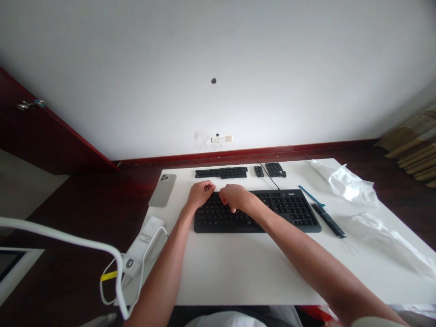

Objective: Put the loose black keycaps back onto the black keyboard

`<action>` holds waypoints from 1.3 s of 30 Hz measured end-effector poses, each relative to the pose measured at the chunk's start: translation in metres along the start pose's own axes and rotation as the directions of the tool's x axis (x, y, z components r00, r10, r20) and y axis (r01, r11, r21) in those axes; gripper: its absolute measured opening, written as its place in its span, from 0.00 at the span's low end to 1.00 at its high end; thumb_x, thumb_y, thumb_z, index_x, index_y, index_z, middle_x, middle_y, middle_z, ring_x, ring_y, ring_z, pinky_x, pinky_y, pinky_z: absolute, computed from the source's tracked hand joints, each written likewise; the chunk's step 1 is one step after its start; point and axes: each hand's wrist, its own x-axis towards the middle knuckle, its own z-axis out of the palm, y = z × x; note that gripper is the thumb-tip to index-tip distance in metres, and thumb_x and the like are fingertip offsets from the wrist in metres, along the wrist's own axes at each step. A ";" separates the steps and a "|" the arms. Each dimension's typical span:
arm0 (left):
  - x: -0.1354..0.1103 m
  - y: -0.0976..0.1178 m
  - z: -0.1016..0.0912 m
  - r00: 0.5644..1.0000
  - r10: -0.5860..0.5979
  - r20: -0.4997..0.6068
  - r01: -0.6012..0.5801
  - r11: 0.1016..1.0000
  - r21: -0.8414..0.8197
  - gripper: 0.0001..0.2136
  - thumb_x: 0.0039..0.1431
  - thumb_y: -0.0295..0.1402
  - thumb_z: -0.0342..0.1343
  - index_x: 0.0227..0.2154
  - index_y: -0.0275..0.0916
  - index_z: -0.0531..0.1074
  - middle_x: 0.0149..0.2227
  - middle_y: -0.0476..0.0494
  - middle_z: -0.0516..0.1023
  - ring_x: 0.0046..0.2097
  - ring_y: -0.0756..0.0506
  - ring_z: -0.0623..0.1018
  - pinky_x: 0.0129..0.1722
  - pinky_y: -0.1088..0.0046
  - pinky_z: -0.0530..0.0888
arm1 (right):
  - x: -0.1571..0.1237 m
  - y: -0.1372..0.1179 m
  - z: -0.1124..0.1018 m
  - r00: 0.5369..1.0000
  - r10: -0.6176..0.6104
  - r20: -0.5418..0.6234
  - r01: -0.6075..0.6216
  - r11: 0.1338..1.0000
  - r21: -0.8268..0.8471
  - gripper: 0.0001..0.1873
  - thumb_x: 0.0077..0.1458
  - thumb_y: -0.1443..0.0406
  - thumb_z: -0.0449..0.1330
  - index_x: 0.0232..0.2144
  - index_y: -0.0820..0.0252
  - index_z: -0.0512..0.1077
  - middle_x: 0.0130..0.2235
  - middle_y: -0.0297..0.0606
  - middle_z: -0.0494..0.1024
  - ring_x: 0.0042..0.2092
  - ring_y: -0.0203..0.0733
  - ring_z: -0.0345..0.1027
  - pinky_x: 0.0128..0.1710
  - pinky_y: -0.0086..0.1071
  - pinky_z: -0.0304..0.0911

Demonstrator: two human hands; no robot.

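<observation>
A black keyboard [286, 210] lies on the white table [238, 268], its cable running back toward the wall. My left hand [200, 193] is curled at the keyboard's top left corner, fingers pinched on something small and dark that I cannot make out. My right hand [235, 198] rests on the upper left keys, fingers bent down onto them. Behind the keyboard lie rows of loose black keycaps: a long strip [221, 172] and two smaller blocks [272, 170].
A grey phone [162, 190] lies face down at the table's left. A white power bank [145, 243] with a white cable sits at the left edge. A blue tool [311, 195], a black bar [329, 220] and crumpled clear plastic bags [350, 184] lie at the right.
</observation>
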 end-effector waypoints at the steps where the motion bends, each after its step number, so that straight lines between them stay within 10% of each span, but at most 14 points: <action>1: 0.000 0.000 0.000 1.000 -0.001 -0.003 0.001 1.000 -0.002 0.13 0.64 0.40 0.54 0.31 0.41 0.79 0.29 0.48 0.80 0.31 0.47 0.74 0.33 0.72 0.63 | -0.002 0.004 0.002 1.000 -0.005 -0.008 0.006 1.000 0.018 0.21 0.38 0.74 0.76 0.38 0.59 0.82 0.40 0.42 0.85 0.43 0.50 0.79 0.36 0.29 0.65; 12: -0.002 0.003 0.000 1.000 -0.005 -0.011 0.004 0.999 -0.044 0.12 0.65 0.40 0.55 0.32 0.39 0.78 0.30 0.48 0.80 0.31 0.48 0.74 0.33 0.74 0.65 | -0.013 0.054 0.025 0.989 -0.068 -0.131 0.106 0.943 0.316 0.13 0.43 0.59 0.76 0.31 0.57 0.81 0.30 0.32 0.81 0.31 0.40 0.73 0.27 0.29 0.55; 39: -0.001 0.001 0.000 1.000 0.000 0.003 0.000 1.000 -0.026 0.13 0.65 0.40 0.54 0.31 0.40 0.78 0.29 0.48 0.80 0.30 0.48 0.74 0.33 0.73 0.65 | -0.018 0.040 0.028 0.987 -0.022 -0.158 0.060 0.969 0.241 0.15 0.52 0.51 0.70 0.35 0.54 0.80 0.34 0.36 0.82 0.39 0.46 0.76 0.34 0.30 0.59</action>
